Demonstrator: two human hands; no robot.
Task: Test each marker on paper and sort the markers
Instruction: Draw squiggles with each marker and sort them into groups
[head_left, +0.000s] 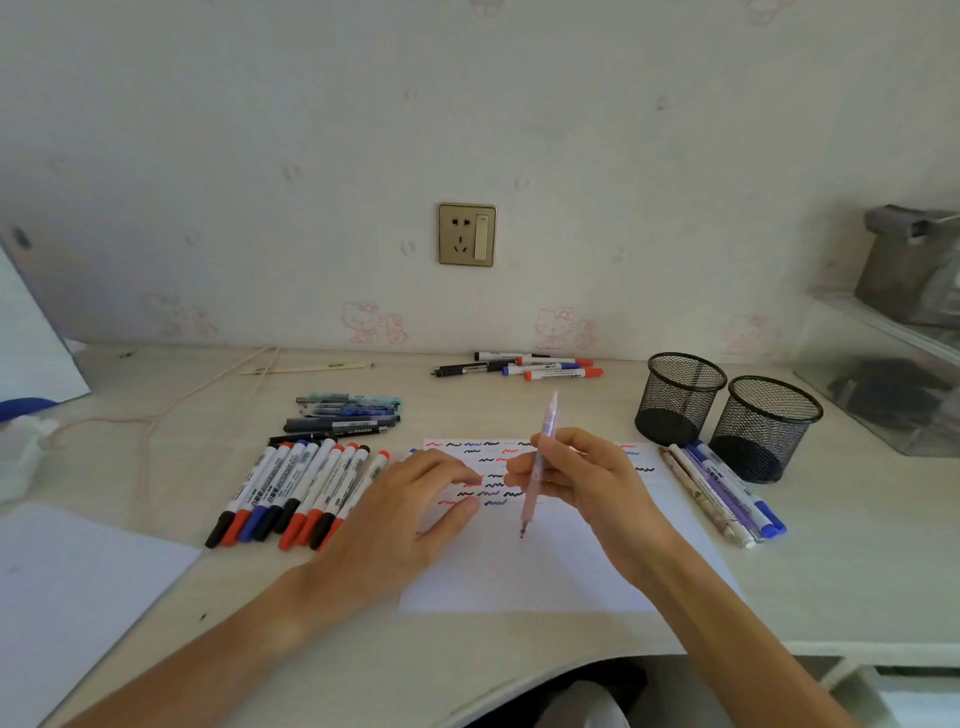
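Your right hand (587, 483) pinches a pink pen (537, 467) at frame centre, tip down just over the paper (545, 566) — your left hand (410, 499) lies flat, fingers straight, on the sheet's left edge, beside the marker row (301, 493) at centre left.

I see a white paper sheet (545, 566) flat on the desk, its top part covered w/ short red, blue & black squiggles. A pale pink pen (537, 467) stands nearly upright over it, red tip down, just above the paper. Left of the sheet, a row of whiteboard markers (301, 493) w/ black, red & blue caps lies side by side. Behind those, a dark pen bunch (345, 413). Far back, approx 5 more markers (524, 365). Right of the sheet, a few slim pens (724, 493) lie diagonally.
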